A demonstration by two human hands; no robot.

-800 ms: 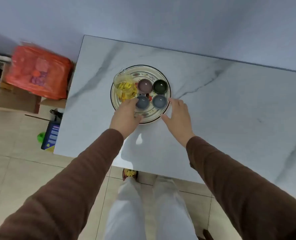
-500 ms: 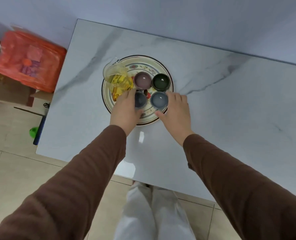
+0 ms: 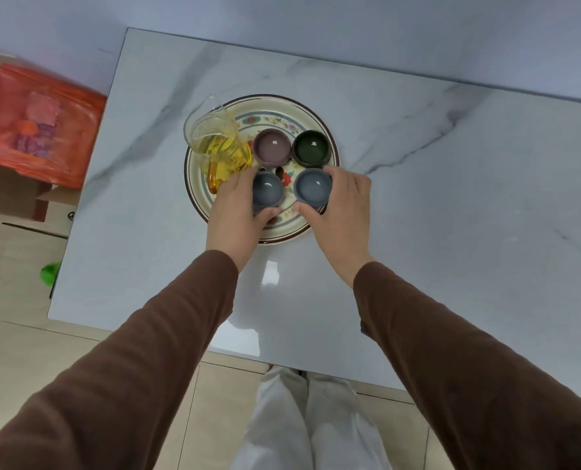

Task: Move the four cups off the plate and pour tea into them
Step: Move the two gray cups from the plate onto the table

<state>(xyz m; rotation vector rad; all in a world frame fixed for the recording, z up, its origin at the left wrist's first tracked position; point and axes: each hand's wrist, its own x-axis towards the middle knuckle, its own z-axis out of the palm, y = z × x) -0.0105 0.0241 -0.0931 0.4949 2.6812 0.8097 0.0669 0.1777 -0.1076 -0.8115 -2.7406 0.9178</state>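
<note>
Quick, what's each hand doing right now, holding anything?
Left hand: closed around the grey-blue cup, which sits on the plate.
Right hand: closed around the lighter blue cup, also on the plate.

Your left hand (image 3: 236, 212) covers the near-left rim of the plate (image 3: 316, 113) and the near side of the grey cup (image 3: 267, 189), so you cannot see whether that cup has left the plate. Your right hand (image 3: 341, 208) hides the right wall of the blue cup (image 3: 312, 187) and the rim there. The jug (image 3: 219, 147) blocks the plate's left edge. The orange bag (image 3: 34, 120) is blurred and cut by the left edge. The worktop (image 3: 452, 215) runs out of view at right.
</note>
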